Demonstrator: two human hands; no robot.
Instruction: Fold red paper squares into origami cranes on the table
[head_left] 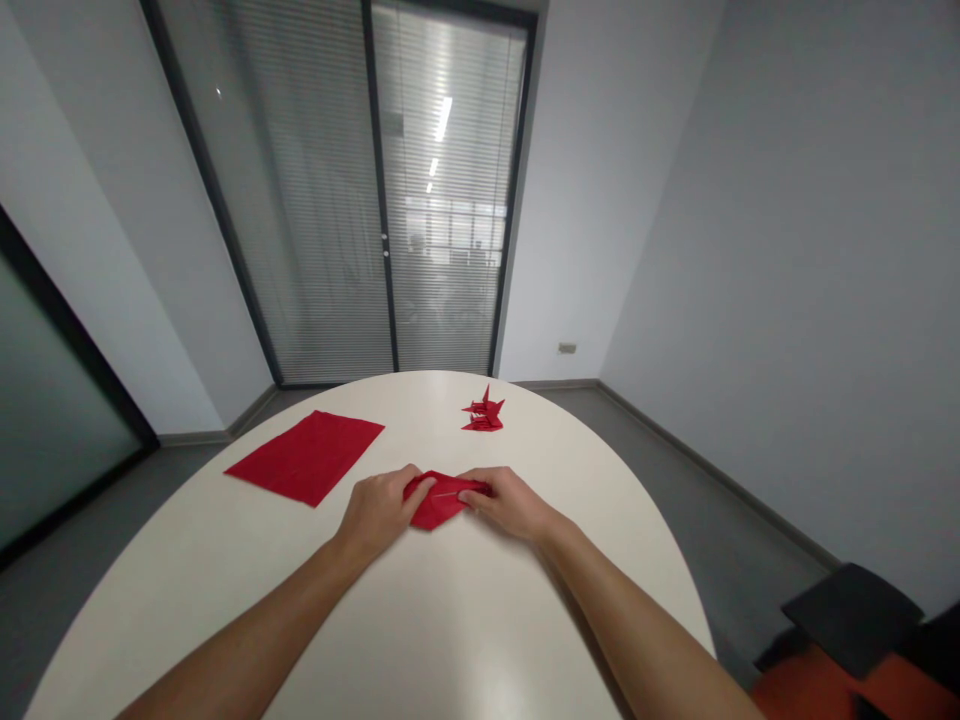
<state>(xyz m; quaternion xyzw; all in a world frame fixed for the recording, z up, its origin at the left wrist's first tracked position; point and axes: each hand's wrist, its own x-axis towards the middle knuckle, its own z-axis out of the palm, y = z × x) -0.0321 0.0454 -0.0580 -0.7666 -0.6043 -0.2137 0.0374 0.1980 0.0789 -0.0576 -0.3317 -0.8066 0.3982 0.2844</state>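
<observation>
Between my two hands is a partly folded piece of red paper (433, 512), held low over the round white table (360, 640). My left hand (381, 508) pinches its left side, the thumb lying on top. My right hand (506, 500) grips the right end between thumb and fingers. A pale line runs across the paper near the right thumb. Fingers beneath the paper are hidden. Beyond my right hand stand small folded red paper figures (486, 415) with pointed tips, grouped close together. A flat red sheet (309, 460) lies to the left of my left hand.
The table's curved edge drops off at the far side and right. A black and orange chair (851, 620) stands at the lower right. Behind the table are glass panels with blinds (322, 200) and a grey-white wall (787, 250).
</observation>
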